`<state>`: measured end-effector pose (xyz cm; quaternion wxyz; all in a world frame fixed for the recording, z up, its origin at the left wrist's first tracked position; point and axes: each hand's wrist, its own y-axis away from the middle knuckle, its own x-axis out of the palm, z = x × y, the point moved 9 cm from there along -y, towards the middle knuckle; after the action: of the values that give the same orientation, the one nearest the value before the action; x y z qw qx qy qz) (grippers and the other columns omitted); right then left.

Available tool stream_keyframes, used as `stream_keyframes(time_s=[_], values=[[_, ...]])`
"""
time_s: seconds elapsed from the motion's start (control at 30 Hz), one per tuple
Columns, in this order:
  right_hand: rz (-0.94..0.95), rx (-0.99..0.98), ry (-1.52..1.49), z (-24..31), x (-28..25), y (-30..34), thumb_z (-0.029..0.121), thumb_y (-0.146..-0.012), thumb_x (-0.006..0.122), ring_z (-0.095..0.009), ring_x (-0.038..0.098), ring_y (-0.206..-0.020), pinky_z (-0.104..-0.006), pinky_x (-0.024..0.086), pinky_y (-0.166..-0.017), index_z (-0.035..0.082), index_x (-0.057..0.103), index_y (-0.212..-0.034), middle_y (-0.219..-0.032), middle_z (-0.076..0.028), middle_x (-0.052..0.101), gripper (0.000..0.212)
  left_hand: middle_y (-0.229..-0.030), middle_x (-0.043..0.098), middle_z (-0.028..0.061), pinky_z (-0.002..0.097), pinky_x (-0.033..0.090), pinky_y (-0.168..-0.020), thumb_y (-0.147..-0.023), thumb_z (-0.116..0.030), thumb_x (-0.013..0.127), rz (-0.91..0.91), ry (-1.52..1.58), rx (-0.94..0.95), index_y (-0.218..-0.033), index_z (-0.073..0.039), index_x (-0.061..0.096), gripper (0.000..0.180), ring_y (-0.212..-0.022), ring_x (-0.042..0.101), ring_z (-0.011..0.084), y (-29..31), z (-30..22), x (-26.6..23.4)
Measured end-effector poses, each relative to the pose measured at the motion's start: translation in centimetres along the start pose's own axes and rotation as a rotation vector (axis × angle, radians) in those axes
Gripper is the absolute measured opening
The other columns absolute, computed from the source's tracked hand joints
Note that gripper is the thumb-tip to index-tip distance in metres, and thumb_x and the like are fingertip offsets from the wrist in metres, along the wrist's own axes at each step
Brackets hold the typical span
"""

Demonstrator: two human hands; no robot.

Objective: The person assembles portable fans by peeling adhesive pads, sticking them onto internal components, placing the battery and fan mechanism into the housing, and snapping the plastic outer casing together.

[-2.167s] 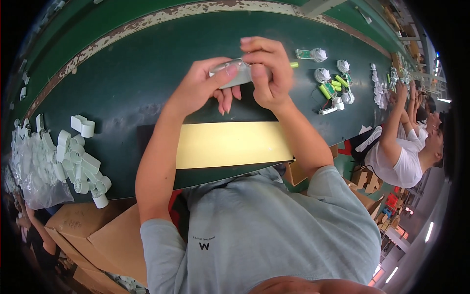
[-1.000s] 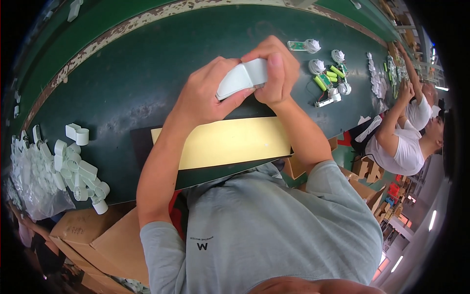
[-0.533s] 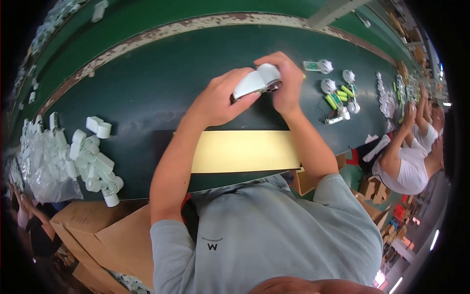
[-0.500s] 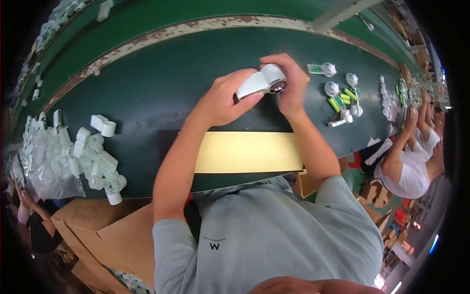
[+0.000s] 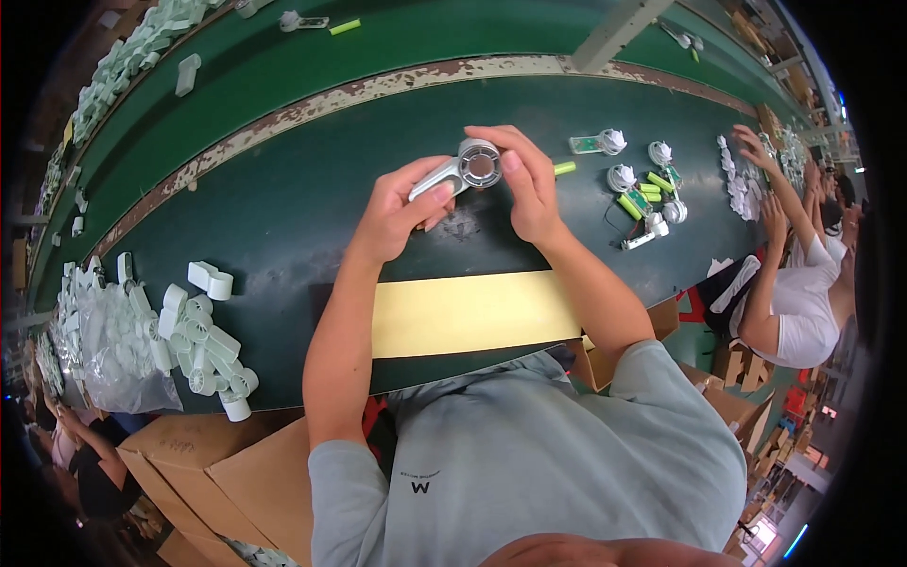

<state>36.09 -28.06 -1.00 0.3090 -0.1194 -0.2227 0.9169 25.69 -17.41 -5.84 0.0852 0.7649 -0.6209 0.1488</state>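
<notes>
Both hands meet over the dark green worktop around a small white handheld fan (image 5: 463,172), whose round grille with a brownish centre faces up toward me. My left hand (image 5: 404,200) is closed on the narrow handle, thumb along its near side. Curled about the fan's round head, my right hand (image 5: 527,189) has its thumb at the rim and fingers behind the far edge. A green battery cell (image 5: 564,168) lies just right of that hand. Further right are fan motor parts with circuit boards (image 5: 612,143) and more green cells (image 5: 627,205).
A pale yellow strip (image 5: 472,315) lies under my forearms. At left are loose white fan shells (image 5: 200,340) and a plastic bag (image 5: 123,350) among more shells. Beyond the chipped ledge runs a green belt (image 5: 406,38) carrying parts. Cardboard boxes (image 5: 203,449) stand below; co-workers (image 5: 794,302) sit right.
The fan has turned in my hands, so its round grille now faces me. My hands sit slightly further left. More parts show on the belt, and a co-worker's arm at right has risen.
</notes>
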Motion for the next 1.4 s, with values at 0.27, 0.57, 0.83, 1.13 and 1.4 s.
stream_keyframes(time_s=[0.27, 0.57, 0.83, 1.13, 1.4], values=[[0.006, -0.035, 0.004, 0.4, 0.1, -0.5, 0.023, -0.104, 0.049, -0.013, 0.062, -0.084, -0.0250, 0.051, -0.068, -0.002, 0.065, -0.124, -0.107, -0.011, 0.063, 0.036, -0.087, 0.064, 0.0051, 0.0217, 0.041, -0.057, -0.099, -0.020, 0.064, 0.018, -0.031, 0.037, -0.130, 0.004, 0.059, 0.039, -0.065, 0.051, 0.0058, -0.5, -0.2, -0.1], [0.062, 0.750, 0.050, -8.4, 0.6, -3.5, 0.039, -0.098, 0.065, -0.012, 0.062, -0.059, -0.0265, 0.048, -0.058, -0.005, 0.068, -0.103, -0.067, -0.006, 0.065, 0.044, -0.128, 0.060, 0.0132, 0.0349, 0.053, -0.089, -0.092, -0.014, 0.069, -0.657, -0.764, 0.550, -0.122, -0.003, 0.064, 0.032, -0.114, 0.061, 0.0259, 1.4, -5.4, -5.7], [0.046, 0.776, -0.197, -8.6, 3.4, -6.3, 0.025, -0.103, 0.055, -0.028, 0.067, -0.110, -0.0355, 0.057, -0.092, -0.004, 0.056, -0.131, -0.129, -0.015, 0.062, 0.040, -0.115, 0.062, 0.0114, 0.0305, 0.054, -0.078, -0.094, -0.009, 0.066, -0.805, -0.671, 0.576, -0.115, -0.003, 0.066, 0.021, -0.099, 0.063, 0.0208, 1.9, -5.2, -6.9], [0.388, 0.084, 0.573, -5.1, 7.4, -12.5, 0.017, -0.091, 0.066, -0.030, 0.069, -0.091, -0.0393, 0.055, -0.082, 0.000, 0.071, -0.104, -0.099, -0.018, 0.070, 0.022, -0.114, 0.062, 0.0139, 0.0339, 0.055, -0.078, -0.090, -0.014, 0.068, -0.905, -0.731, 0.470, -0.117, -0.003, 0.065, 0.029, -0.098, 0.064, 0.0239, -1.2, -7.4, -9.9], [0.403, -0.102, 0.887, -17.5, 17.6, -22.1, 0.014, -0.088, 0.059, -0.044, 0.051, -0.125, -0.0501, 0.045, -0.106, 0.005, 0.047, -0.141, -0.148, -0.020, 0.045, 0.055, -0.099, 0.071, 0.0206, 0.0513, 0.057, -0.080, -0.092, -0.030, 0.058, -0.606, -1.759, -0.403, -0.106, -0.002, 0.059, 0.031, -0.089, 0.071, 0.0423, 5.4, -13.9, -14.8]])
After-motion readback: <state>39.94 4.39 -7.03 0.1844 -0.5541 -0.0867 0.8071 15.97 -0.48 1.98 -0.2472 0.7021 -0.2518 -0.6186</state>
